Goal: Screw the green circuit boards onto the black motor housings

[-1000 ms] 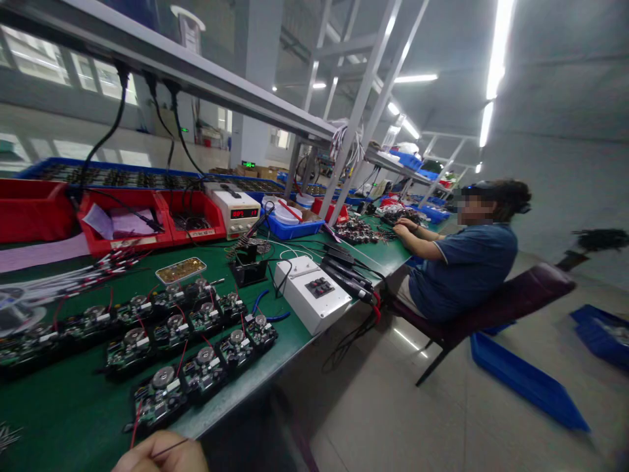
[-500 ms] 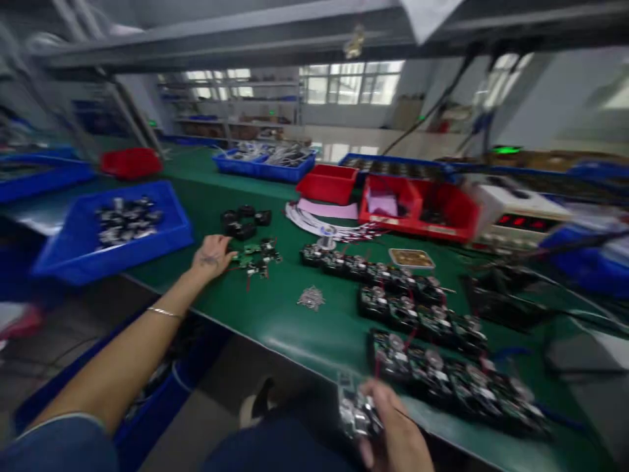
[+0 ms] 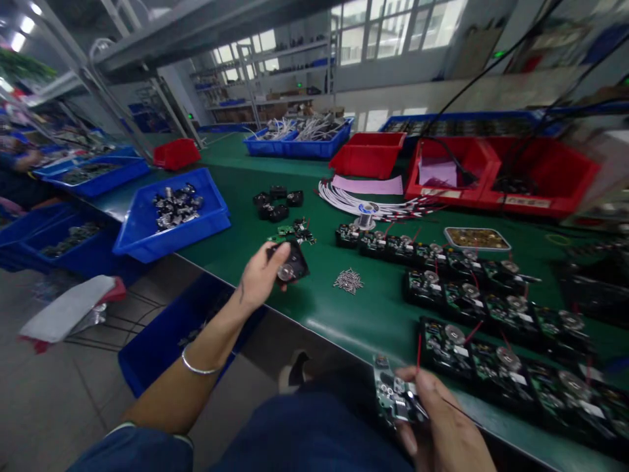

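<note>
My left hand [image 3: 260, 272] is closed around a black plastic housing [image 3: 295, 262] with a round metal part in it, held over the front of the green bench. Behind it lie a few green circuit boards [image 3: 297, 231] and a group of black housings [image 3: 278, 203]. At the bench's front edge my right hand [image 3: 442, 410] grips a circuit board [image 3: 393, 393] with a red wire rising from it. A small pile of screws [image 3: 348, 280] lies between the hands. To the right stand rows of black housings fitted with boards [image 3: 496, 360].
A blue bin of small metal parts [image 3: 171, 213] stands at the left. Further back are red bins [image 3: 366, 154], white wires [image 3: 344, 200], a solder spool [image 3: 366, 215] and a shallow tray [image 3: 476, 239]. A metal shelf beam [image 3: 196, 46] crosses overhead.
My left hand has come from beside the circuit boards toward me and now holds a black housing. My right hand keeps its circuit board. The camera view has shifted.
</note>
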{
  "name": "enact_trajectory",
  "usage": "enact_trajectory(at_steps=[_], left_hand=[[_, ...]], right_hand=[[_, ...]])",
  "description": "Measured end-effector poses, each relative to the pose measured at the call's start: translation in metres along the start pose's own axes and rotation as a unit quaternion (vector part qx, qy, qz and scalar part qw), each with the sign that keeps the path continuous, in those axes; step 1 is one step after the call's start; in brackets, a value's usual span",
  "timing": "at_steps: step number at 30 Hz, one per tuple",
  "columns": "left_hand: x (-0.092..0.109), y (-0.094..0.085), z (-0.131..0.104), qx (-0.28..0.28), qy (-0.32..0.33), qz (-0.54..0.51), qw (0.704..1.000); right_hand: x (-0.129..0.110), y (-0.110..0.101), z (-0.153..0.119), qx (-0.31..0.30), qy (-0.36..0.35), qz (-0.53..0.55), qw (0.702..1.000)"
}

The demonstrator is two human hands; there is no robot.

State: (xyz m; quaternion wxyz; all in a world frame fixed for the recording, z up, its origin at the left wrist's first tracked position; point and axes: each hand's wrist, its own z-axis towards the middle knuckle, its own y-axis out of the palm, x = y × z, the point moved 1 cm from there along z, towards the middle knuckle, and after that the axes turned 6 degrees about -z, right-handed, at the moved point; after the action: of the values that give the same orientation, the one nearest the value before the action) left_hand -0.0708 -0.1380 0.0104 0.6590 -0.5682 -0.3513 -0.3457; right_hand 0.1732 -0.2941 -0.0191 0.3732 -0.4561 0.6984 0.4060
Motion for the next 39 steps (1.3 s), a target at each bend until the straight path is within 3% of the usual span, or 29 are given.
enact_trajectory(at_steps=[5, 7, 9, 12, 14, 17, 19, 24, 28, 35, 37, 39], left_hand=[[0.035, 0.082, -0.050, -0.211, 0.087, -0.033, 0.973], [0.038, 0.102, -0.060, -0.205, 0.110, 0.012, 0.972], [0.037, 0.109, -0.066, -0.164, 0.133, 0.072, 0.975], [0.031, 0.099, -0.069, -0.128, 0.153, 0.136, 0.970], [0.027, 0.086, -0.068, -0.125, 0.201, 0.149, 0.960], [0.020, 0.075, -0.065, -0.218, 0.331, 0.143, 0.907], [0.017, 0.077, -0.064, -0.267, 0.379, 0.146, 0.874], [0.024, 0.087, -0.069, -0.205, 0.308, 0.197, 0.908], [0.032, 0.078, -0.084, -0.240, 0.280, 0.192, 0.909], [0.034, 0.063, -0.100, -0.289, 0.362, -0.005, 0.886], [0.032, 0.065, -0.099, -0.276, 0.345, -0.039, 0.896], [0.029, 0.069, -0.095, -0.228, 0.315, -0.052, 0.920]], right_hand=[[-0.004, 0.003, -0.013, 0.066, -0.015, 0.016, 0.998], [-0.002, -0.001, -0.014, 0.087, -0.025, 0.015, 0.996], [0.002, -0.005, -0.013, 0.092, -0.028, 0.010, 0.995], [0.004, -0.006, -0.010, 0.082, -0.029, 0.008, 0.996], [0.004, -0.003, -0.009, 0.066, -0.029, 0.009, 0.997], [0.002, 0.002, -0.010, 0.043, -0.029, 0.008, 0.999], [0.001, 0.003, -0.011, 0.035, -0.032, 0.000, 0.999], [0.004, -0.004, -0.013, 0.058, -0.033, -0.033, 0.997], [0.007, -0.008, -0.011, 0.073, -0.033, -0.045, 0.996], [0.000, 0.006, -0.009, 0.063, -0.046, -0.082, 0.994], [-0.003, 0.010, -0.009, 0.055, -0.046, -0.081, 0.994], [-0.005, 0.012, -0.010, 0.067, -0.054, -0.072, 0.994]])
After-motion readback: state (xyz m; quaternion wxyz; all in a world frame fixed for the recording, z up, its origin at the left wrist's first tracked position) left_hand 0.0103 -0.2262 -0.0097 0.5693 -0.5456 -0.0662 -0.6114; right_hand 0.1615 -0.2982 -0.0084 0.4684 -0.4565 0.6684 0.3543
